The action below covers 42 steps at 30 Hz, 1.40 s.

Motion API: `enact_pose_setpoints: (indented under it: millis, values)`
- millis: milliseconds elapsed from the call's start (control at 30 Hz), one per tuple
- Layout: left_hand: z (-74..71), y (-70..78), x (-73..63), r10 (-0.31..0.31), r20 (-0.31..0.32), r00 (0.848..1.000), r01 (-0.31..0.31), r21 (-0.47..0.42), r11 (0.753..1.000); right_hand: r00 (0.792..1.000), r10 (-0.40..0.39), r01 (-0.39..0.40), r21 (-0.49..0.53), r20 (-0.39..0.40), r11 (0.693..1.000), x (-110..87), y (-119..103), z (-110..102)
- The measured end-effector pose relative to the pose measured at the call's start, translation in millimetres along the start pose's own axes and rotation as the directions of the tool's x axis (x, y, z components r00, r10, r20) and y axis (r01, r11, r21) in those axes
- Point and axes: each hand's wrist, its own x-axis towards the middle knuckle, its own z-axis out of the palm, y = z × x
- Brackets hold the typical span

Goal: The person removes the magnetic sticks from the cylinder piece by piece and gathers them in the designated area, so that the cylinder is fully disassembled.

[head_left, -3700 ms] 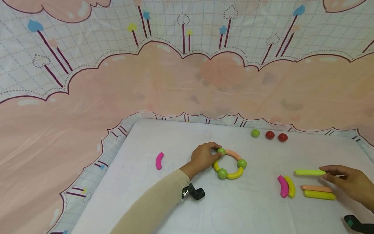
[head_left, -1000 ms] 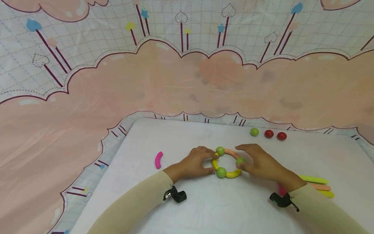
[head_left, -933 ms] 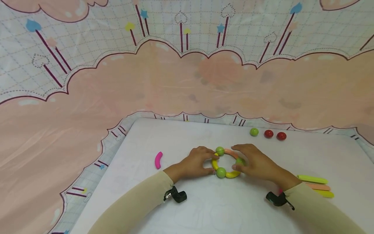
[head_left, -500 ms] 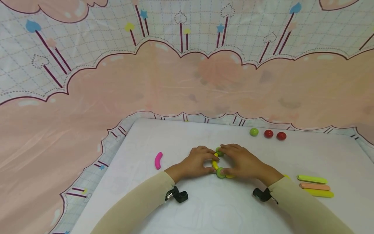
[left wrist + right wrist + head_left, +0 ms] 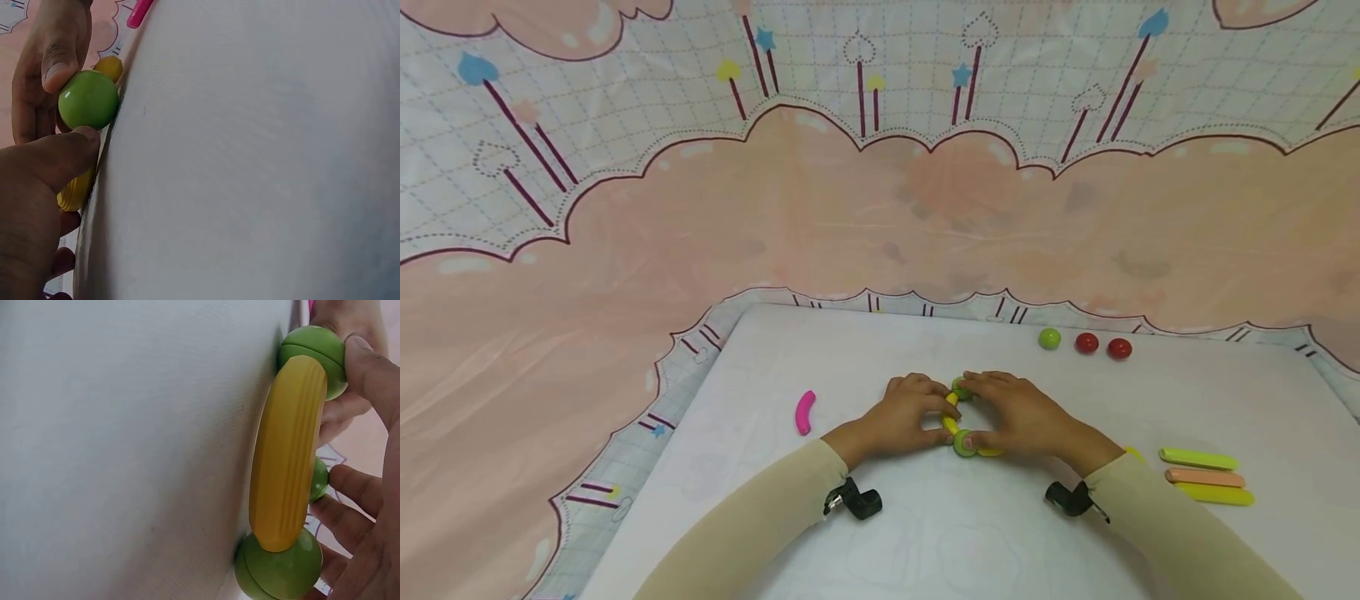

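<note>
On the white tabletop lies a toy ring of green balls and curved rods, yellow ones visible. My left hand (image 5: pixel 906 417) grips its left yellow curved rod (image 5: pixel 951 423), thumb against the front green ball (image 5: pixel 89 100). From the right, my right hand (image 5: pixel 1026 417) spans the ring, its thumb on that same ball and fingertips at the back green ball (image 5: pixel 961 388). Close up in the right wrist view, a front yellow curved rod (image 5: pixel 287 453) joins the front ball to another green ball (image 5: pixel 279 565). The right hand hides the ring's right side in the head view.
Left of the hands lies a pink curved rod (image 5: pixel 805 412). At the back right sit a loose green ball (image 5: pixel 1049 338) and two red balls (image 5: pixel 1102 346). Straight rods, yellow-green (image 5: pixel 1198 458), peach (image 5: pixel 1205 477) and yellow (image 5: pixel 1215 494), lie on the right.
My right hand has put the yellow-green straight rod beside the peach one and come left onto the ring. My left hand has shifted from the back ball to the left curved rod.
</note>
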Motion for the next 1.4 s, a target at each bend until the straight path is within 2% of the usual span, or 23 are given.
enact_pose_setpoints:
  millis: [167,400,600,1033,1400]
  values:
    - [-0.6,-0.9,0.5,-0.005,-0.008,1.0,0.005,-0.011,1.0,1.0,-0.005,0.005,-0.017,-0.009,1.0,1.1,0,-1]
    - [-1.2,-0.6,0.5,-0.008,-0.025,1.0,0.007,-0.033,0.999,0.999,0.041,-0.041,-0.009,-0.01,0.999,0.5,0,-3]
    - [-0.1,1.9,0.2,-0.013,-0.042,0.999,0.012,-0.024,1.0,0.999,0.043,-0.043,-0.005,-0.016,0.999,0.1,-1,-4]
    - [1.5,11.7,-3.4,-0.04,0.01,0.999,0.04,-0.053,0.998,0.997,0.075,-0.075,0.014,-0.011,0.997,1.2,-4,-1]
    - [1.6,8.4,-5.4,-0.028,0.009,1.0,0.028,-0.075,0.997,0.999,0.035,-0.034,0.032,-0.036,0.999,1.5,-4,1]
